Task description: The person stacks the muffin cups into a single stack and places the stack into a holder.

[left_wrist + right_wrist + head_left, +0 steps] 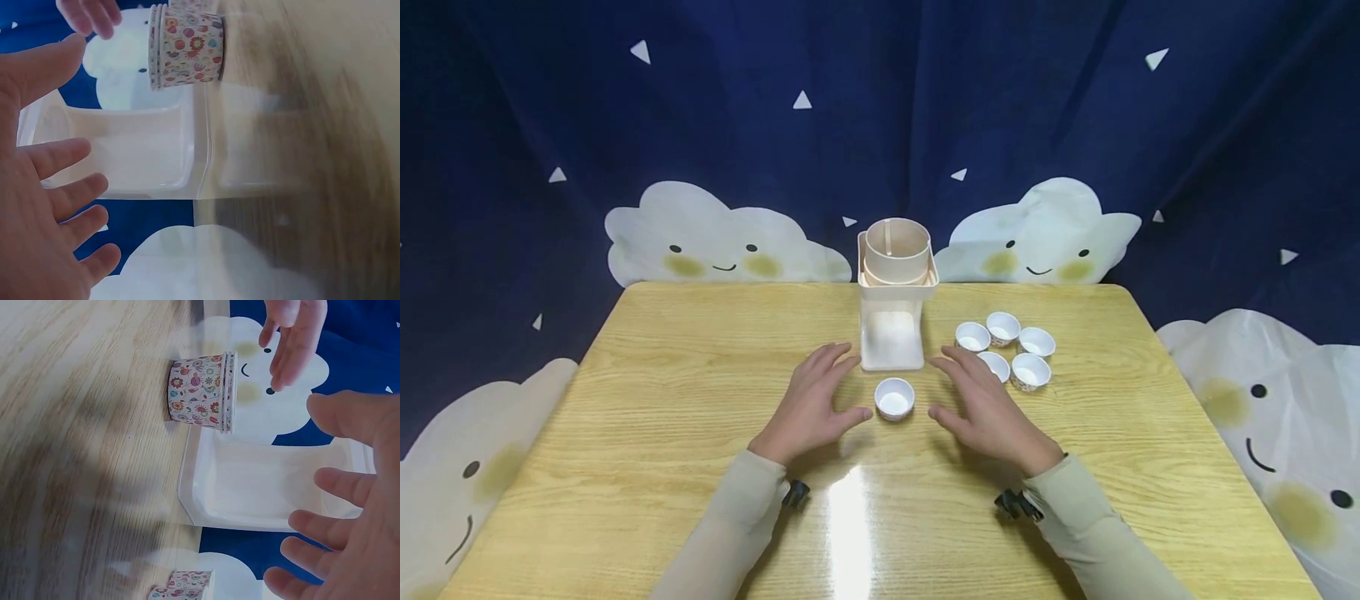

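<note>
Left hand: the left hand (808,406) is hovering low over the wooden table (647,392), fingers spread apart and relaxed, gripping nothing; its thumb is pointing toward the cup just to its right.
Cup between the hands: a small paper cup (894,397) is standing upright on the table, mouth opening upward, its axis vertical; it is sitting just beside the left thumb and apart from both hands. In the left wrist view the same paper cup (185,45) is showing a flowered print on its wall; no writing can be read on it.
Stand behind the cup: a cream plastic dispenser (895,304) is standing just beyond the fingertips of both hands, its round top open upward and its flat base facing the cup. No brand or label is showing on it.
Right hand: the right hand (988,408) is mirroring the other one, fingers straight and apart, holding nothing, thumb toward the cup.
Beyond the right fingers: a cluster of five more cups (1009,350) is sitting upright, the nearest one partly hidden behind the right fingertips.
</note>
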### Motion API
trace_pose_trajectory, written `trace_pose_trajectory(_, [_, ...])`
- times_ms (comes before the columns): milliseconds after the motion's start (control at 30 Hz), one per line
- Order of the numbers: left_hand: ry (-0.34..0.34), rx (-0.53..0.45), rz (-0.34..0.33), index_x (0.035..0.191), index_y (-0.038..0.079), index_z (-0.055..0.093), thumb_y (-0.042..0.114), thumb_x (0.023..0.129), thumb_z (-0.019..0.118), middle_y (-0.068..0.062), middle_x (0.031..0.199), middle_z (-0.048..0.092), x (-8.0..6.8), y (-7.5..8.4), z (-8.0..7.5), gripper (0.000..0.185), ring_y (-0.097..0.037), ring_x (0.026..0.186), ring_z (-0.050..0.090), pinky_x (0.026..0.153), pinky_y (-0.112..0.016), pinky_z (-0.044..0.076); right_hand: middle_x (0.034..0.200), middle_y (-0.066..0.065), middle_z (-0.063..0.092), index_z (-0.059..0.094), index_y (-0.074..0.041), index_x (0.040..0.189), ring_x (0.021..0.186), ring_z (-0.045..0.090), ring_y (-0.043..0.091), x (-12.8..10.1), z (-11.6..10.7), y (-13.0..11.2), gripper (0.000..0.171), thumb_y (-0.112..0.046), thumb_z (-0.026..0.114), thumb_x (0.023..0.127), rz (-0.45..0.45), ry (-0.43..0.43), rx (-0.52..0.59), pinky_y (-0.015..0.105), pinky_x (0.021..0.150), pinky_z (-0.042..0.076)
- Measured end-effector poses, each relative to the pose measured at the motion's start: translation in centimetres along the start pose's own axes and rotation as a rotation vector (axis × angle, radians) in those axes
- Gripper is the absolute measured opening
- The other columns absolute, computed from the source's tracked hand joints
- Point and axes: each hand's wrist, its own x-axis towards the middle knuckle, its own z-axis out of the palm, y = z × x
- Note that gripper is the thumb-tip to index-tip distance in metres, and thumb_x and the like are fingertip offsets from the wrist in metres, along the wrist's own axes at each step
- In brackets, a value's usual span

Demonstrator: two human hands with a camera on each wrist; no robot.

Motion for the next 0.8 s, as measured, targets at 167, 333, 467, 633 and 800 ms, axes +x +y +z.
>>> trace_pose_trajectory(167, [-0.015,-0.008,-0.009,0.140,0.011,0.055,0.046,0.076,0.079,-0.012,0.156,0.042,0.3,-0.3,0.6,0.076,-0.038,0.150,0.024,0.117,-0.063,0.022,0.151,0.021,0.042,0.048,-0.009,0.143,0.143,0.037,0.041,-0.2,0.2,-0.3,0.064,-0.029,0.073,0.088,0.004,-0.004,0.003,0.059,0.116,0.032])
trace_pose_trajectory(333, [-0.064,-0.034,-0.035,0.140,0.012,0.054,0.045,0.076,0.081,-0.014,0.157,0.039,0.7,-0.3,1.3,0.077,-0.038,0.152,0.020,0.117,-0.066,0.021,0.152,0.020,0.043,0.049,-0.009,0.143,0.142,0.039,0.040,-0.5,0.3,-0.5,0.062,-0.030,0.072,0.089,0.020,-0.031,0.007,0.058,0.114,0.035])
trace_pose_trajectory(467, [-0.093,-0.043,-0.048,0.141,0.012,0.053,0.045,0.076,0.081,-0.014,0.158,0.038,1.1,-0.1,1.5,0.078,-0.039,0.151,0.021,0.116,-0.067,0.023,0.151,0.020,0.043,0.050,-0.007,0.142,0.140,0.041,0.039,-0.6,0.3,-0.5,0.061,-0.029,0.071,0.089,0.024,-0.039,0.015,0.058,0.113,0.036])
trace_pose_trajectory(633, [-0.127,-0.045,-0.048,0.142,0.013,0.053,0.045,0.075,0.081,-0.013,0.158,0.038,1.7,0.2,1.8,0.079,-0.039,0.152,0.020,0.116,-0.067,0.024,0.151,0.021,0.044,0.050,-0.008,0.142,0.140,0.042,0.040,-0.8,0.4,-0.4,0.059,-0.029,0.071,0.090,0.031,-0.055,0.025,0.059,0.113,0.036])
trace_pose_trajectory(800, [-0.167,-0.057,-0.065,0.142,0.014,0.052,0.044,0.075,0.081,-0.012,0.159,0.036,1.8,0.5,2.1,0.079,-0.038,0.153,0.018,0.118,-0.065,0.022,0.151,0.022,0.044,0.051,-0.007,0.141,0.139,0.042,0.040,-1.0,0.6,-0.3,0.058,-0.029,0.071,0.091,0.040,-0.079,0.032,0.059,0.113,0.037])
